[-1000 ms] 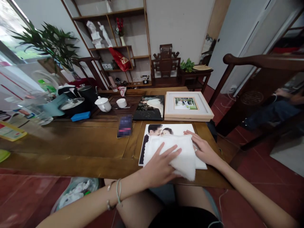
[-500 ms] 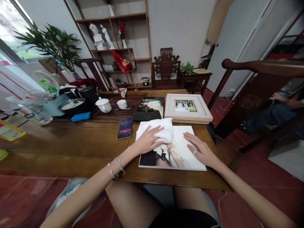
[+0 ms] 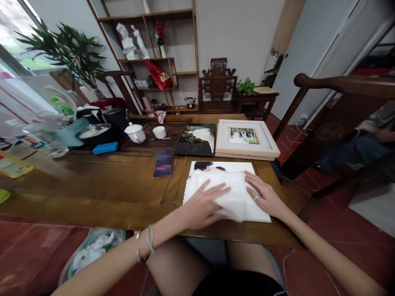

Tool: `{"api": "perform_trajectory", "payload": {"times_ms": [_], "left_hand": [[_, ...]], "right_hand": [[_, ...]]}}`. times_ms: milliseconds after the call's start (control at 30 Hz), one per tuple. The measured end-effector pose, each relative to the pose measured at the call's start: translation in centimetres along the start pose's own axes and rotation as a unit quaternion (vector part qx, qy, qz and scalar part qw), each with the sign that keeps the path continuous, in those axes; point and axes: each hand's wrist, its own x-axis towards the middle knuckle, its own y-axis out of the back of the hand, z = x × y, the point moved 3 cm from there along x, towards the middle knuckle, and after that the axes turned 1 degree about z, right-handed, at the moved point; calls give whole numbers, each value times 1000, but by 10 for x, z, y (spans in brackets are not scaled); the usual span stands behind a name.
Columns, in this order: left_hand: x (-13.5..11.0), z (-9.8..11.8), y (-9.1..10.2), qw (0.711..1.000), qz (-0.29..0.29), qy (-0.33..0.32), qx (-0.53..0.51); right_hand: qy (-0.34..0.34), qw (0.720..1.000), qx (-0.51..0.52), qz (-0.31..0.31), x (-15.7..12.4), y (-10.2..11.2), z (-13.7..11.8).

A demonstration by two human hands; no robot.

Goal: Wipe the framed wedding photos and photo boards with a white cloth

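**White cloth spread over a big photo print**

The long dark wood counter (image 3: 92, 181) is sitting in a room with red floor tiles (image 3: 31, 242), a wooden shelf (image 3: 173, 61) and a leafy plant (image 3: 68, 49). A phone (image 3: 163, 162) and a framed photo (image 3: 245, 137) are lying nearby. The rumpled white cloth (image 3: 230, 189) is covering most of the photo print (image 3: 222, 166) at the counter's near edge. Both hands are lying open and flat, gripping nothing. The left hand (image 3: 202, 207) is pressing on the cloth, and the right hand (image 3: 265, 197) is resting at its right side.

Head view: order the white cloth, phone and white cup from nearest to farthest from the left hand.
1. White cloth, under the left hand.
2. Phone, farther back, to the hand's left.
3. White cup, farthest back.
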Motion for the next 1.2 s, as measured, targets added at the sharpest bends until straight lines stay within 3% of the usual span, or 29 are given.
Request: {"api": "perform_trajectory", "payload": {"times_ms": [167,267,367,467,633,700,800,933,1000,1067,1200], "left_hand": [[17,-61,10,996,6,92,12],[24,-68,7,992,26,122,32],[33,-49,-3,992,33,109,58],[37,-15,-11,993,49,81,71],[23,50,-18,993,77,47,72],[16,67,-20,993,83,30,81],[16,63,-21,991,86,44,94],[34,27,-15,979,92,125,133],[43,20,-14,974,92,123,165],[49,28,-17,976,81,72,191],[42,71,-27,968,99,-13,230]], "right_hand": [[-5,1000,5,0,0,0,-2],[-7,1000,9,2,0,0,-3],[-10,1000,10,7,0,-1,-2],[0,1000,11,10,0,0,-2],[7,1000,20,-16,0,2,-2],[-3,1000,24,-20,-1,2,-2],[-4,1000,29,-12,-1,1,-1],[8,1000,27,5,-1,0,0],[8,1000,24,6,-1,-1,2],[14,1000,27,7,-1,-1,2],[17,999,35,-1,-2,0,4]]}}
